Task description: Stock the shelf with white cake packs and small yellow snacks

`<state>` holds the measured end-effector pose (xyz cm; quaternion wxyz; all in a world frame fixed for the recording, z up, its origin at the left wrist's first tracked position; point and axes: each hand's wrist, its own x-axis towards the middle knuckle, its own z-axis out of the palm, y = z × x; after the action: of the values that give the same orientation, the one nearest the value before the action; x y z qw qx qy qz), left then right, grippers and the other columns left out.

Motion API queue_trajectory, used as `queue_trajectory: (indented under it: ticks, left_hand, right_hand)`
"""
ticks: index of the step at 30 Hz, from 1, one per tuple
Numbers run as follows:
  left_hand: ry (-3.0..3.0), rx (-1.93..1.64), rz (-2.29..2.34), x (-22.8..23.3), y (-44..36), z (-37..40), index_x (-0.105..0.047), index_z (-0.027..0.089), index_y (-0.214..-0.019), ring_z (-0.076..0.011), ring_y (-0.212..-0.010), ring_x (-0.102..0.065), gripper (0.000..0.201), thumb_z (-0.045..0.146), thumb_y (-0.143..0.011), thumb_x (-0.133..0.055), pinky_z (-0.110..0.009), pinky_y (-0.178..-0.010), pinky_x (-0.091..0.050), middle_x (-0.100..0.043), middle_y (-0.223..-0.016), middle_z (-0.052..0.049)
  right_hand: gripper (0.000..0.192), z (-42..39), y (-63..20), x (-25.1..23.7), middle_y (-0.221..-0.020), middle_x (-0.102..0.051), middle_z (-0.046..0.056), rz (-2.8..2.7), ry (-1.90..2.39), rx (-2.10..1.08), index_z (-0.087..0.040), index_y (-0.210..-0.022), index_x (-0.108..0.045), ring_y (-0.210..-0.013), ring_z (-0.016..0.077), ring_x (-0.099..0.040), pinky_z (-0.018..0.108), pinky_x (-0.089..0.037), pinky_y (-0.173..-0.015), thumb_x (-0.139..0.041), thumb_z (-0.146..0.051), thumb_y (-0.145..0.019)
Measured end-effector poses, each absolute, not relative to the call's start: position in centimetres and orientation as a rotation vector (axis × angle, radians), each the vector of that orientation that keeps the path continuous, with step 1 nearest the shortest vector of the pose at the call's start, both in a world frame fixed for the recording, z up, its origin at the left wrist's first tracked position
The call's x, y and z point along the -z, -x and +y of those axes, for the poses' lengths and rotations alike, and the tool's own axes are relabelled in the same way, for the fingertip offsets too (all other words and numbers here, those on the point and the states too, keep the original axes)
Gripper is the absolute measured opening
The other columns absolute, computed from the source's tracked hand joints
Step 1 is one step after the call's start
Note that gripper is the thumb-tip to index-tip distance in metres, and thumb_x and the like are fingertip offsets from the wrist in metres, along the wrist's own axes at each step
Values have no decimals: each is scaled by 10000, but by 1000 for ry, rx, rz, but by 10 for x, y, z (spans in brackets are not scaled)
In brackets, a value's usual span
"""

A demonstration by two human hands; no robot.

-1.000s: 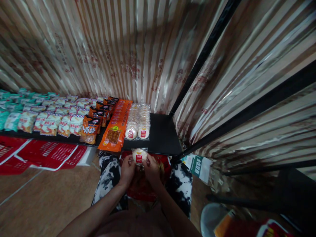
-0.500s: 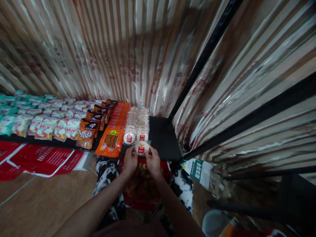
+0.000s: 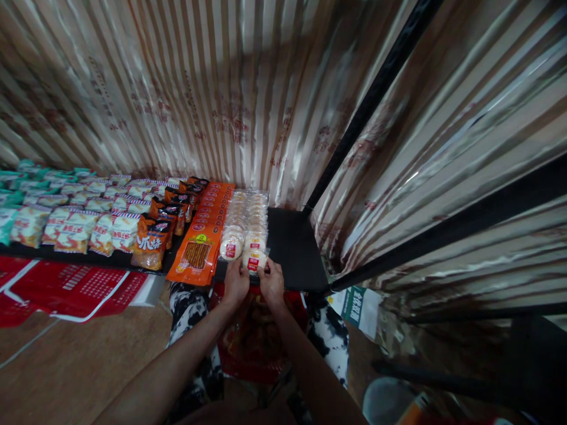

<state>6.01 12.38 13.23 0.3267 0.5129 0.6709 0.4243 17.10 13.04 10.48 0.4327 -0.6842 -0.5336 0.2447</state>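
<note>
Pinching opposite edges of a round snack packet (image 3: 254,261) with left hand (image 3: 236,282) and right hand (image 3: 271,281), a person (image 3: 177,359) appears to be adding it to the near end of a matching row (image 3: 256,221) on the black shelf (image 3: 296,242), a step next calling for even release.

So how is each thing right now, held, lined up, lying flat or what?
Clear-wrapped round white cracker: held, label showing
Left hand: pinching its left edge
Right hand: pinching its right edge
Other round white crackers: overlapping in two rows
Flat orange packets: lying overlapped
Orange-and-black plastic bags: lined up
White-and-orange plastic bags: in rows
Teal plastic bags: grouped, partly out of frame
Black shelf: bearing the snacks
</note>
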Motion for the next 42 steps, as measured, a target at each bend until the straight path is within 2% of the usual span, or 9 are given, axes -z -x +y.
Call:
queue_trajectory:
  ticks: [9, 16, 22, 27, 35, 39, 42]
  left_hand:
    - [-1417, -1000, 1847, -134, -64, 131, -559, 103, -1168, -231, -1062, -527, 414, 117, -772, -438, -380, -967, -421, -562, -1094, -145]
    - [-1419, -1022, 1841, -133, -66, 132, -518, 144, -1232, -225, -1019, -543, 476, 132, -760, -460, -375, -927, -451, -539, -1143, -137]
    - [-1439, -1048, 1796, -135, -65, 134, -512, 139, -1223, -237, -1105, -513, 493, 110, -733, -470, -378, -973, -420, -542, -1190, -140]
    - [-1455, -1098, 1750, -134, -65, 130, -505, 144, -1209, -214, -1016, -556, 510, 79, -705, -468, -380, -952, -439, -551, -1174, -125]
    - [-1558, -1103, 1693, -132, -64, 119, -496, 115, -1216, -211, -1041, -556, 510, 62, -714, -422, -376, -961, -450, -487, -1242, -155]
    - [-1609, -1108, 1682, -129, -63, 118, -516, 136, -1204, -224, -1162, -499, 511, 56, -708, -425, -385, -1016, -417, -467, -1300, -140]
    - [-1643, -1126, 1664, -128, -63, 119, -530, 130, -1192, -236, -1232, -447, 504, 59, -702, -433, -405, -1056, -381, -473, -1309, -137]
  right_hand:
    - [409, 139, -167, -109, -1066, -551, 145, -1307, 1735, -588, -109, -1122, -611, -915, 209, -561, 319, -521, -748, -479, -280, -774]
    - [415, 141, -165, -109, -1078, -562, 151, -1359, 1762, -500, -107, -1132, -604, -950, 216, -549, 330, -488, -806, -451, -284, -789]
    - [407, 145, -166, -104, -1067, -571, 147, -1364, 1757, -467, -111, -1120, -604, -969, 223, -542, 352, -463, -865, -448, -299, -795]
    - [396, 146, -166, -101, -1065, -576, 138, -1365, 1749, -449, -125, -1126, -598, -972, 224, -539, 371, -445, -895, -447, -297, -803]
    - [432, 147, -167, -106, -1085, -558, 164, -1350, 1743, -526, -98, -1152, -580, -948, 228, -557, 374, -488, -841, -442, -316, -806]
    - [438, 144, -168, -106, -1107, -548, 160, -1322, 1694, -585, -115, -1190, -549, -951, 223, -570, 354, -527, -755, -442, -285, -801]
    - [468, 142, -168, -104, -1135, -529, 156, -1309, 1645, -600, -126, -1241, -503, -972, 213, -572, 338, -541, -746, -448, -258, -795]
